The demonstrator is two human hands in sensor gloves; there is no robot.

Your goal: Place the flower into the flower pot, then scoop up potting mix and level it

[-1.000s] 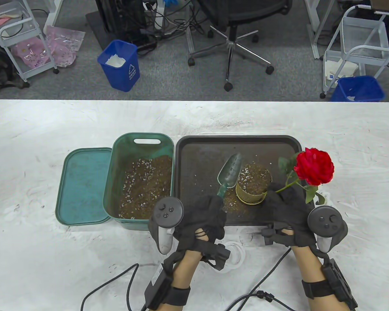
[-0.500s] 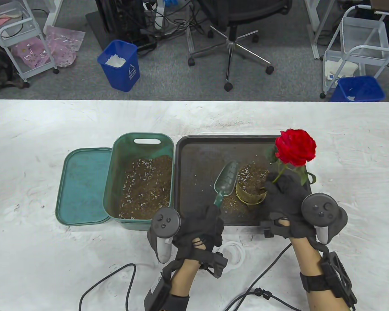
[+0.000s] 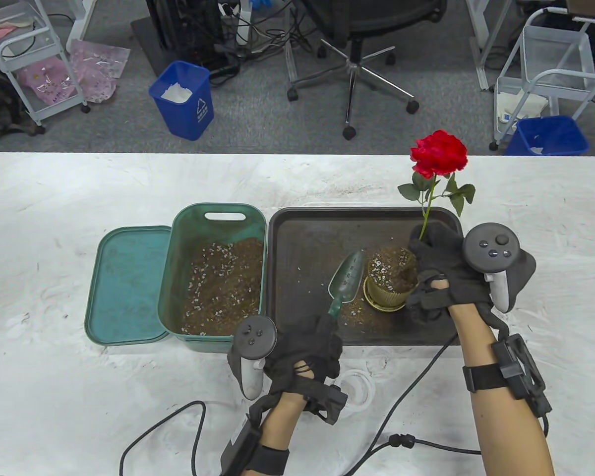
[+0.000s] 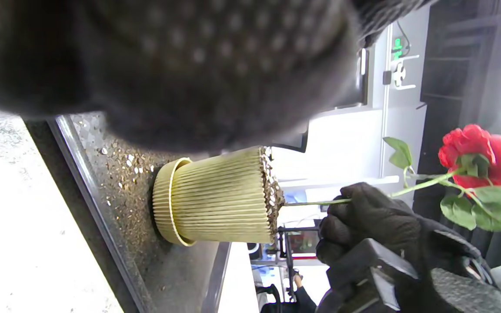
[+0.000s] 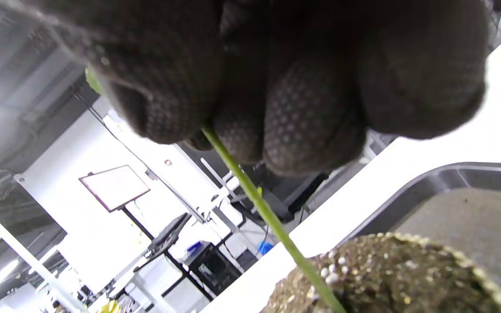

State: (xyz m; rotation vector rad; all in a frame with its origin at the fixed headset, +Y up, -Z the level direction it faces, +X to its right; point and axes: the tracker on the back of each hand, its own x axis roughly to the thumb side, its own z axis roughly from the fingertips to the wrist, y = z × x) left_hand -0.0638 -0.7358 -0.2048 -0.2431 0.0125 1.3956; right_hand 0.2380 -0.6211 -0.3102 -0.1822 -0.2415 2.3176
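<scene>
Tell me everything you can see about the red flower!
The flower has a full red bloom of ruffled petals on a thin green stem with several green leaves below the bloom. It stands nearly upright over the ribbed yellow flower pot, which sits on the dark tray. The right hand pinches the stem low down, and the stem's bottom end goes into the potting mix that fills the pot. Nothing else touches it.

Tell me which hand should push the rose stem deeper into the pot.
The right hand: it already pinches the rose stem, whose tip meets the soil in the pot. The left hand grips the trowel beside it.
</scene>
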